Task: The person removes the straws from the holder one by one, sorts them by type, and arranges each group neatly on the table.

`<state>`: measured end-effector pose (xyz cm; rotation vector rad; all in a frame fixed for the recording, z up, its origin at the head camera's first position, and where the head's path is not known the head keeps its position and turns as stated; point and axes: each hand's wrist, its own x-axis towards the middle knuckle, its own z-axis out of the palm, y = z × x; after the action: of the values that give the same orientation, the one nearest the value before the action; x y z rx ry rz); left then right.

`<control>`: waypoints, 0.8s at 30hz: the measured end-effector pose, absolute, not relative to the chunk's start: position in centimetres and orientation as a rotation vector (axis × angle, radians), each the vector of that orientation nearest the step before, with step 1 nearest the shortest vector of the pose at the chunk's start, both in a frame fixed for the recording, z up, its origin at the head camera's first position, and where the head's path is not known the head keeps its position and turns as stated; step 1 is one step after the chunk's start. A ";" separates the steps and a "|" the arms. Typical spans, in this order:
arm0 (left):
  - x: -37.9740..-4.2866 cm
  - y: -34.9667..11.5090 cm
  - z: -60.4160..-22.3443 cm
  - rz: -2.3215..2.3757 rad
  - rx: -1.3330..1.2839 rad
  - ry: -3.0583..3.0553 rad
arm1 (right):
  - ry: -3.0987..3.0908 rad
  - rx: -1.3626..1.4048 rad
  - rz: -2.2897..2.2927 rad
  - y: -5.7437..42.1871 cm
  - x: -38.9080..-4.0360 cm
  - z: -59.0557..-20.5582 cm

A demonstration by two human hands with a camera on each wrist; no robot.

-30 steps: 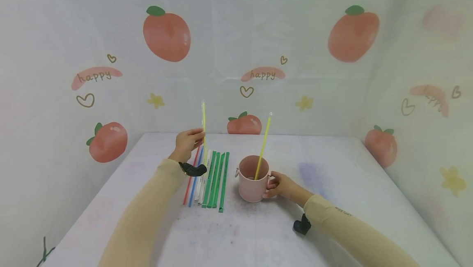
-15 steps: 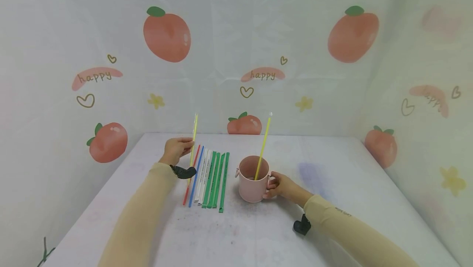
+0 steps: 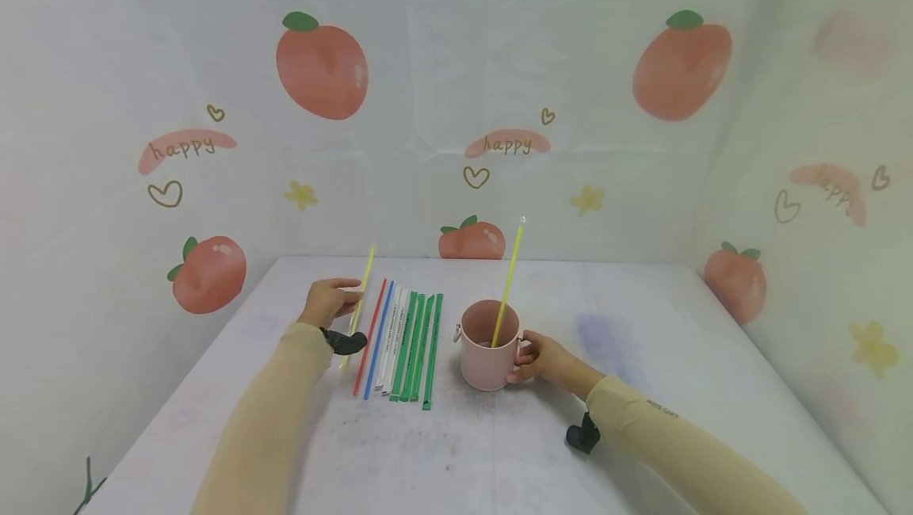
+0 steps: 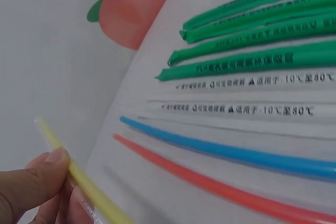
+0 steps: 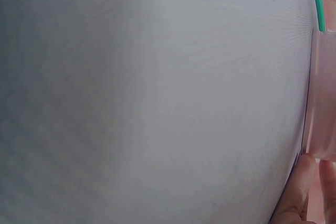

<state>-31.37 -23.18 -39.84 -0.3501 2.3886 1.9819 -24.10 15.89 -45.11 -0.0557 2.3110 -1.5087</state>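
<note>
Between thumb and fingers, my left hand (image 3: pixel 330 303) pinches a yellow straw (image 4: pixel 86 182) in a clear wrapper. That straw slants over the table, just left of a red straw (image 3: pixel 369 339). Beside the red one lie a blue straw (image 3: pixel 379 341), white-wrapped straws (image 3: pixel 391 341) and several green-wrapped straws (image 3: pixel 416 347), in a row. At the pink mug (image 3: pixel 485 370), my right hand (image 3: pixel 545 358) holds the handle on its right side. Another yellow straw (image 3: pixel 509 273) leans inside the mug. In the right wrist view only the mug's edge and some fingertips (image 5: pixel 296 182) show.
The white table (image 3: pixel 456 459) carries the row of straws left of the mug. A printed cloth wall (image 3: pixel 399 182) stands behind and along both sides. Black wrist straps (image 3: pixel 583 434) sit at the cuffs.
My left hand has moved left and down with the yellow straw, from above the row to the left of the red straw. The right hand and mug have stayed still.
</note>
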 end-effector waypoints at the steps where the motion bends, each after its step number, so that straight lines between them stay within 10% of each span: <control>1: -31.3 -23.3 -40.0 1.968 -0.354 2.398 | 2.311 -0.056 -1.509 15.9 -24.1 -45.1; 24: -31.1 -23.3 -43.1 1.682 -0.507 2.478 | 2.314 -0.062 -1.509 15.8 -24.2 -45.1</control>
<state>-31.14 -23.32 -43.14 -0.5072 2.4776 1.6824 -24.23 15.83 -45.10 -0.0619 2.3135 -1.5092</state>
